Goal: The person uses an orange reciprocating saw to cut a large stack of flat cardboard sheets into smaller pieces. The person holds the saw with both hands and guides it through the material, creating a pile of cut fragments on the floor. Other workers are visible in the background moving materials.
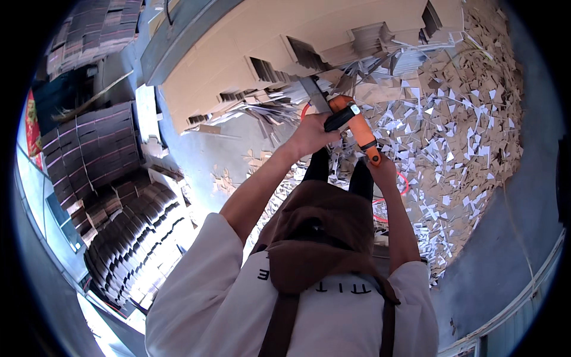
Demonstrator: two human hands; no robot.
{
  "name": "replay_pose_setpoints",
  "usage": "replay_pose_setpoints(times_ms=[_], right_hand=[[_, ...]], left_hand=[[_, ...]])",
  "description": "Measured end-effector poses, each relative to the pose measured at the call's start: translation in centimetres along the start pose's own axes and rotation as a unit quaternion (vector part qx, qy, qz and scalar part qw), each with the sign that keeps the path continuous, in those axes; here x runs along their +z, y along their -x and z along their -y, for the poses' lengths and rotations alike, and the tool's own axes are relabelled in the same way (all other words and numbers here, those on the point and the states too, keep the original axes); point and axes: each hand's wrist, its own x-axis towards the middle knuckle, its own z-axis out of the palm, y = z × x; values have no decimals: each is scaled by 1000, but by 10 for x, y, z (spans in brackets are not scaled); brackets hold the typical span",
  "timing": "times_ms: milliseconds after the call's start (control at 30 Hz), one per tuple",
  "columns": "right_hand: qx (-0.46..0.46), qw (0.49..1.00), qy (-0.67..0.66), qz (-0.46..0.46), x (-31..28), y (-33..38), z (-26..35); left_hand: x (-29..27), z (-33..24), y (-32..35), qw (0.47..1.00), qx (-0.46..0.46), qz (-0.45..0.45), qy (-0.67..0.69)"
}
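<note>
Both hands are on an orange power tool [361, 128] with black grip parts and a long flat metal bar [314, 94]. My left hand [311, 134] is wrapped round its front part, near the black handle. At the rear end of the orange body, my right hand [382, 169] is closed round it, fingers partly hidden. The bar points away from me at the lower edge of a big stack of brown cardboard sheets [232, 53], among slots and loose strips. Whether the bar touches the cardboard, I cannot tell. A red hose [405, 183] curves beside my right wrist.
Brown and white cardboard scraps [458, 137] cover the floor ahead and to the right. Strapped cardboard bundles [89, 152] stand at the left, with a leaning row of folded cardboard [140, 238] nearer. A grey beam [184, 35] runs along the stack's far left.
</note>
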Motion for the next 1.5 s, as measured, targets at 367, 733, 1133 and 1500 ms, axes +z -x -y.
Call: replay_pose_setpoints(times_ms=[367,733,1133,1500], right_hand=[[80,996,48,3,-18,29,11],[102,988,44,-111,-138,97,-35],[82,996,7,-33,-248,15,-56],[68,994,5,-86,-326,3,-68]], left_hand=[[9,19,-18,979,-16,71,189],[92,-104,-11,979,158,113,54],[116,-223,-55,997,60,41,-1],[143,-276,-95,986,150,78,11]])
